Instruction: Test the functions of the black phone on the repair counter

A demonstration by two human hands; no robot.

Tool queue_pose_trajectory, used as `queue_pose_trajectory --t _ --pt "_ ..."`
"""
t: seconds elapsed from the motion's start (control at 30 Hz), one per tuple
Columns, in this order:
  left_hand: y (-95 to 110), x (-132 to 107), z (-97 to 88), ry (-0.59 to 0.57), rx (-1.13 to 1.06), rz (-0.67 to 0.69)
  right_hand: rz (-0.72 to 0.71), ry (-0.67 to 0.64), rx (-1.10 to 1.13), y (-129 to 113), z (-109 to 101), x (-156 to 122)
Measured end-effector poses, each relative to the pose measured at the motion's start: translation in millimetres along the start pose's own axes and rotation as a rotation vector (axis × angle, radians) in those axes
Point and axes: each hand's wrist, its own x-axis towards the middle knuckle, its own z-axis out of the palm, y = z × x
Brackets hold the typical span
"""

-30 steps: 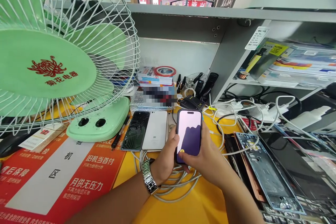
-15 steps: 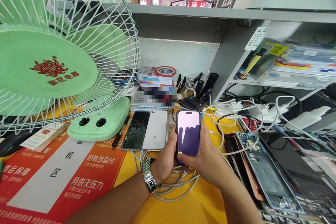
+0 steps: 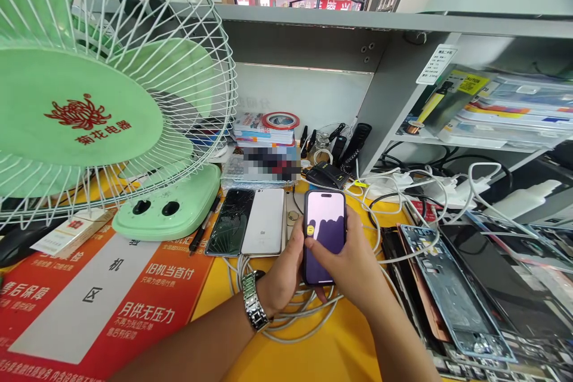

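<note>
A smartphone (image 3: 326,250) in a dark case is held upright between both hands, its lit screen facing me. The display is pale above and dark purple below, with a small yellow spot near the left edge. My left hand (image 3: 286,274), with a metal watch (image 3: 254,301) on the wrist, grips the phone's left side. My right hand (image 3: 347,259) wraps the right side, its thumb lying across the screen. Coiled white cable (image 3: 308,334) lies beneath the hands. To the left rest a white phone (image 3: 263,224) and a dark phone (image 3: 229,222) with cracked glass.
A green fan (image 3: 107,101) fills the left, its base (image 3: 174,215) beside a cigarette pack (image 3: 67,233) and a black pen (image 3: 205,225). Phone frames and screens (image 3: 452,292) are piled at right, near tangled white cables (image 3: 430,191). Shelves (image 3: 389,101) stand behind.
My right thumb has moved up the screen, and the yellow spot has gone from the bottom to about mid-height. The phone has shifted slightly right and down.
</note>
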Motion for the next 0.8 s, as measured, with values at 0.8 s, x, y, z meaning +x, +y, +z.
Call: queue_pose_trajectory --t 0.8 --pt "-3 -1 -9.7 -0.124 0.138 0.037 -0.016 0.053 0.177 -1 -7 1"
